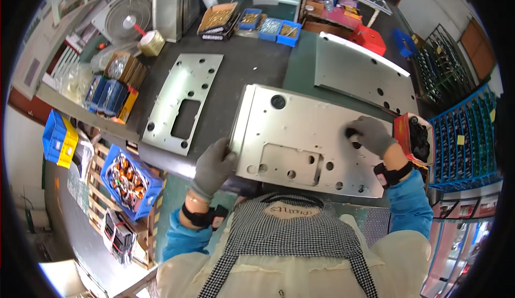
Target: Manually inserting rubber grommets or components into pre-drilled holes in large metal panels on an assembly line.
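Big grey sheet-metal panel (pixel 300 137) with punched holes and a rectangular embossed area lies flat on the dark workbench (pixel 244 67), right in front of the person, near edge at the bench edge. Left hand (pixel 213 165), grey glove, fingers curled over the panel's left edge, gripping it. Right hand (pixel 371 135), grey glove, fingers closed on a small black part (pixel 351 133) pressed onto the panel's right side; can't tell what the part is. Red box of black parts (pixel 414 137) just beside the right hand, at the panel's right end. Second, narrower panel with a rectangular cutout (pixel 183 102) lies to the left, apart from the main one. Third panel (pixel 362 73) sits further back right on the green mat (pixel 300 62). Blue bins of screws (pixel 271 28) at the far edge. Blue crate of copper coils (pixel 129 180) on the floor pallet, left.
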`<move>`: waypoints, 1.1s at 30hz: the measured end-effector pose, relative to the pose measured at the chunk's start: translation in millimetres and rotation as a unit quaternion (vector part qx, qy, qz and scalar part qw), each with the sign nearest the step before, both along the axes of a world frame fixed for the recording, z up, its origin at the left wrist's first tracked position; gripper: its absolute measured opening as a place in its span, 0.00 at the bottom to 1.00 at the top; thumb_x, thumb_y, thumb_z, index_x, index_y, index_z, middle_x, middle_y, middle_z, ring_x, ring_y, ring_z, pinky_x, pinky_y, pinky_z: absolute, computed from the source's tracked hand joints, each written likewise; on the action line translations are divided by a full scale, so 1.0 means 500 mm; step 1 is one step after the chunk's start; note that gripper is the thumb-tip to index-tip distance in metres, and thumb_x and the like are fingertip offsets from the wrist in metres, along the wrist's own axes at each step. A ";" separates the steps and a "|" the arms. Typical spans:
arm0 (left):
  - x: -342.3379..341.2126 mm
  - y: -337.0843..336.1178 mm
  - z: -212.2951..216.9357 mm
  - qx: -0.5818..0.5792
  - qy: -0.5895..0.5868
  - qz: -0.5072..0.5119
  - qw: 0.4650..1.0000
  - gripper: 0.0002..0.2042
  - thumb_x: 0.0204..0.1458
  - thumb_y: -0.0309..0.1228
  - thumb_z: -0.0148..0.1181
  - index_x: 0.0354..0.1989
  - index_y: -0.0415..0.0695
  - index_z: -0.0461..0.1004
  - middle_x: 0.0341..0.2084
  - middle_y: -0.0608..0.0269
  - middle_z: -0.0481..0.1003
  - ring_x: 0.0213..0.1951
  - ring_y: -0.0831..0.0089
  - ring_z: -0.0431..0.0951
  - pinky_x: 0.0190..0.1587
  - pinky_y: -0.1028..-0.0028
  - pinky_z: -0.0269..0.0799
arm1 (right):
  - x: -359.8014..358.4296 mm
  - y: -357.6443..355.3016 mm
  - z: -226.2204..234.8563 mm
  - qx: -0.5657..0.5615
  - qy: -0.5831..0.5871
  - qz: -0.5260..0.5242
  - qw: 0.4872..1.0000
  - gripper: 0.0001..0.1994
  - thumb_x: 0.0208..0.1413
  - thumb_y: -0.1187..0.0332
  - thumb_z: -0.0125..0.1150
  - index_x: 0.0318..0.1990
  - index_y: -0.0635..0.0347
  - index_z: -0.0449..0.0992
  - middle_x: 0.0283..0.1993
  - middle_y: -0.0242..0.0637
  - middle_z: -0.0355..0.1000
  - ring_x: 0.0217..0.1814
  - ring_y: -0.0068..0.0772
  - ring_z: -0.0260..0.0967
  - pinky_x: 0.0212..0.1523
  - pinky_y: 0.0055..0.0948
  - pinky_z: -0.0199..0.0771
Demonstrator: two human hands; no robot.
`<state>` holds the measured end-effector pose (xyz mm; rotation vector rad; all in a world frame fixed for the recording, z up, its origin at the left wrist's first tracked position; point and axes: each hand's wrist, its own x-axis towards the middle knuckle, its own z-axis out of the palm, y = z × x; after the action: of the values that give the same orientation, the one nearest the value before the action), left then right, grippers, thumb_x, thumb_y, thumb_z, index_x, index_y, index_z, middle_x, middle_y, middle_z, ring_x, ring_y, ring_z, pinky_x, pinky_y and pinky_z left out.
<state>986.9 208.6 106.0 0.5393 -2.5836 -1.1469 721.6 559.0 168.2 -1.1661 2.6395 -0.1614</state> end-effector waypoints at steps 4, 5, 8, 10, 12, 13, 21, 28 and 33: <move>-0.068 0.048 0.018 -0.111 -0.136 -0.021 0.984 0.14 0.54 0.31 0.56 0.48 0.40 0.72 0.33 0.47 0.77 0.37 0.48 0.78 0.41 0.58 0.74 | 0.023 -0.010 0.024 -0.042 0.047 0.002 0.998 0.10 0.51 0.69 0.61 0.41 0.56 0.80 0.38 0.43 0.74 0.44 0.49 0.72 0.45 0.42 0.73; -0.083 0.051 0.017 -0.100 -0.167 -0.030 0.981 0.15 0.54 0.32 0.56 0.49 0.40 0.70 0.33 0.46 0.77 0.37 0.47 0.79 0.40 0.57 0.74 | 0.041 -0.023 0.029 -0.064 0.078 -0.024 0.995 0.09 0.51 0.71 0.60 0.40 0.57 0.79 0.38 0.43 0.74 0.44 0.49 0.72 0.44 0.42 0.72; -0.121 0.025 -0.009 -0.029 -0.131 -0.066 0.989 0.17 0.55 0.32 0.55 0.51 0.37 0.68 0.33 0.44 0.77 0.38 0.47 0.80 0.38 0.57 0.75 | 0.119 -0.075 0.046 -0.251 0.057 -0.034 0.966 0.09 0.51 0.75 0.59 0.41 0.59 0.79 0.38 0.44 0.73 0.41 0.49 0.73 0.42 0.41 0.72; -0.140 -0.010 -0.030 0.102 -0.058 -0.101 0.988 0.18 0.56 0.32 0.55 0.52 0.33 0.68 0.35 0.43 0.78 0.37 0.49 0.80 0.39 0.59 0.76 | 0.177 -0.122 0.036 -0.261 0.035 -0.005 0.965 0.11 0.50 0.74 0.60 0.42 0.59 0.79 0.38 0.44 0.74 0.40 0.50 0.73 0.44 0.41 0.73; -0.161 -0.029 -0.045 0.137 -0.030 -0.150 0.979 0.19 0.57 0.32 0.55 0.52 0.32 0.69 0.37 0.44 0.78 0.38 0.55 0.80 0.40 0.63 0.75 | 0.239 -0.167 0.010 -0.276 -0.097 0.000 0.956 0.12 0.50 0.73 0.61 0.43 0.58 0.79 0.38 0.44 0.75 0.41 0.50 0.73 0.43 0.40 0.73; -0.171 -0.029 -0.049 0.190 -0.033 -0.145 0.970 0.19 0.58 0.32 0.54 0.53 0.31 0.70 0.38 0.45 0.78 0.38 0.59 0.80 0.41 0.66 0.75 | 0.264 -0.198 -0.011 -0.295 -0.082 -0.008 0.952 0.11 0.52 0.72 0.60 0.44 0.58 0.79 0.38 0.43 0.75 0.40 0.49 0.73 0.43 0.40 0.74; -0.191 0.017 -0.040 0.479 -0.025 -0.027 0.877 0.19 0.60 0.31 0.54 0.55 0.30 0.71 0.42 0.56 0.77 0.41 0.73 0.77 0.46 0.76 0.74 | 0.316 -0.356 -0.134 -0.263 0.009 -0.058 0.963 0.07 0.55 0.65 0.58 0.36 0.58 0.73 0.31 0.40 0.71 0.34 0.45 0.72 0.37 0.41 0.74; -0.182 0.012 -0.064 0.506 0.012 -0.042 0.862 0.21 0.59 0.31 0.56 0.58 0.30 0.68 0.43 0.53 0.77 0.43 0.71 0.78 0.47 0.75 0.74 | 0.354 -0.362 -0.166 -0.211 0.108 -0.023 0.971 0.06 0.54 0.65 0.59 0.33 0.58 0.72 0.29 0.40 0.70 0.32 0.42 0.72 0.31 0.40 0.73; -0.185 0.011 -0.075 0.578 0.000 -0.036 0.815 0.22 0.60 0.31 0.57 0.60 0.32 0.66 0.49 0.51 0.74 0.47 0.67 0.76 0.50 0.72 0.74 | 0.337 -0.363 -0.152 -0.209 0.036 0.000 0.977 0.08 0.53 0.64 0.60 0.35 0.58 0.72 0.31 0.41 0.71 0.34 0.45 0.72 0.35 0.43 0.73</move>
<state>894.6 214.0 68.5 0.6189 -1.5974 -2.6667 890.3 377.3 92.3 -1.3116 2.7494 -0.7180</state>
